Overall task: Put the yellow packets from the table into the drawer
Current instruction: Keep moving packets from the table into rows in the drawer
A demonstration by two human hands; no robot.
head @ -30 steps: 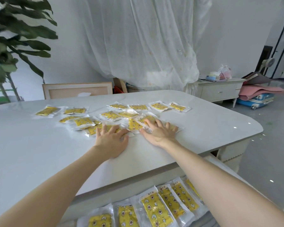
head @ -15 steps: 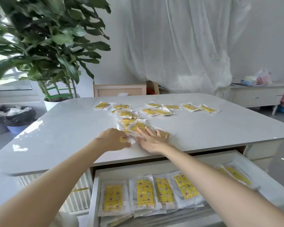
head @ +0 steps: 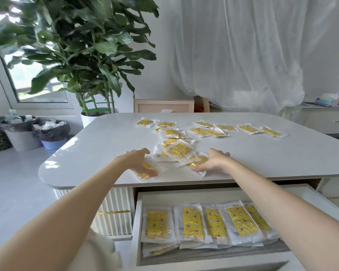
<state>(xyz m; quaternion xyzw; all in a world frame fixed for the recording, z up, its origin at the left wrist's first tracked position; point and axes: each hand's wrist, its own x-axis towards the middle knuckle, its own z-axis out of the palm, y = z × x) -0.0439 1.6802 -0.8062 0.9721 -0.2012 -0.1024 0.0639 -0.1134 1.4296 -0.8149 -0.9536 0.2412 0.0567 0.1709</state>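
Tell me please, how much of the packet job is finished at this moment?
Done: the open drawer already holds a row of yellow packets. In hand: the left hand and right hand rest on either side of a loose pile of packets near the table front edge, apparently gathering it; nothing is lifted. Left: that pile plus the scattered packets farther back, so roughly half remains.

Near table edge: bare strip of the table right of the right hand, free to pass.
Left side: tabletop bare left of the left hand.
Centre: heap of yellow packets btwn both hands, blocks flat sweep.
Far side: scattered packets.
Drawer: pulled out under the edge, packet row fills the front; back part bare.
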